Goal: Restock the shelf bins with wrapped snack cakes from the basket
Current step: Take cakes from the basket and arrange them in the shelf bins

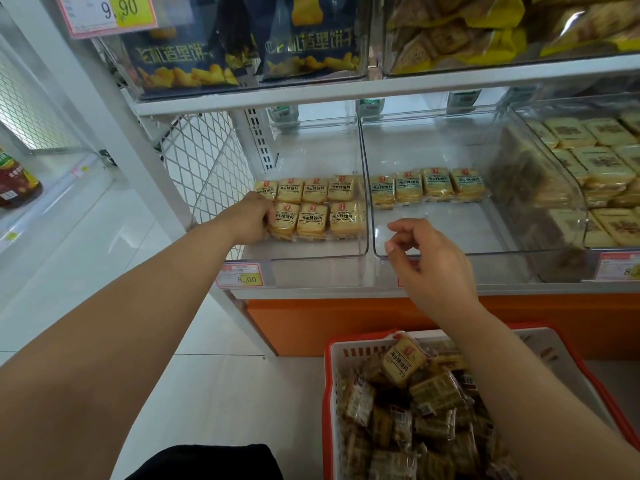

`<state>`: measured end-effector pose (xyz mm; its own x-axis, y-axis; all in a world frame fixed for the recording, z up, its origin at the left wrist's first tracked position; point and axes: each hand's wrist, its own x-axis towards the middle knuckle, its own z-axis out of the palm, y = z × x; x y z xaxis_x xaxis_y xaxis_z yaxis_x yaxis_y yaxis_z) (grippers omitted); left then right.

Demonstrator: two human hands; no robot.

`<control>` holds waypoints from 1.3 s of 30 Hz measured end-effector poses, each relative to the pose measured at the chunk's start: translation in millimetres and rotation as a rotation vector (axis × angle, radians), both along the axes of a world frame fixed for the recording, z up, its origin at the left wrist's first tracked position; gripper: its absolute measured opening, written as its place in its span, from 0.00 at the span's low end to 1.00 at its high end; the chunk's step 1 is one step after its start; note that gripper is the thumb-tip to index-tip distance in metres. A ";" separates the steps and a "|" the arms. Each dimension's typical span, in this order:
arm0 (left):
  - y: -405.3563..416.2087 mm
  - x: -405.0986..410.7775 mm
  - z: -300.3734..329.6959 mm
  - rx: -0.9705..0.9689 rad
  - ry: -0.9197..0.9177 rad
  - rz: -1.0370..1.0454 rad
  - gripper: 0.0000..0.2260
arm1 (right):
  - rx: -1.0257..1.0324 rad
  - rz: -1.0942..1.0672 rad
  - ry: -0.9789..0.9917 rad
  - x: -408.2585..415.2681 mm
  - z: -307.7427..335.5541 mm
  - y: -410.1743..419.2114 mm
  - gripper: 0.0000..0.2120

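Observation:
Two clear shelf bins stand side by side. The left bin (363, 244) holds two rows of yellow wrapped snack cakes (313, 220). My left hand (250, 216) reaches into it and grips the front-left cake (284, 221) at its edge. The middle bin (377, 252) has one row of cakes (438, 183) along its back. My right hand (429, 258) hovers in front of that bin with fingers loosely curled, holding nothing. Below it, a white and red basket (346, 351) on the floor is full of wrapped cakes (403, 362).
A third bin (581, 209) at the right is stacked with pale wrapped biscuits. The shelf above carries dark blue snack bags (311, 32) and yellow packs (450, 32). A price tag (239, 276) hangs on the shelf front. A bottle (15, 181) stands on a left shelf.

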<state>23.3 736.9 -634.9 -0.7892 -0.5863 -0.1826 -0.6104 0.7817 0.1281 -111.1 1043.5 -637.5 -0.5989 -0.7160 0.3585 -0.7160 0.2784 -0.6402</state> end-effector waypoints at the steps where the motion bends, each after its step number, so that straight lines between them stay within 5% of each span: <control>1: 0.2 -1.4 -0.4 -0.019 -0.011 0.013 0.11 | -0.002 0.002 0.003 -0.2 -0.2 0.2 0.15; 25: 9.1 -9.7 5.3 -0.102 -0.078 0.176 0.07 | -0.018 0.027 0.033 -0.5 -2.2 0.0 0.14; 39: 19.8 -13.0 3.4 -0.130 -0.151 0.225 0.14 | -0.032 0.008 0.086 4.3 0.9 -3.6 0.13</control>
<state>10.3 756.7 -631.5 -0.6065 -0.7695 -0.2000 -0.7747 0.6285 -0.0692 -106.9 1040.0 -636.6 -0.5592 -0.7081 0.4311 -0.7708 0.2528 -0.5848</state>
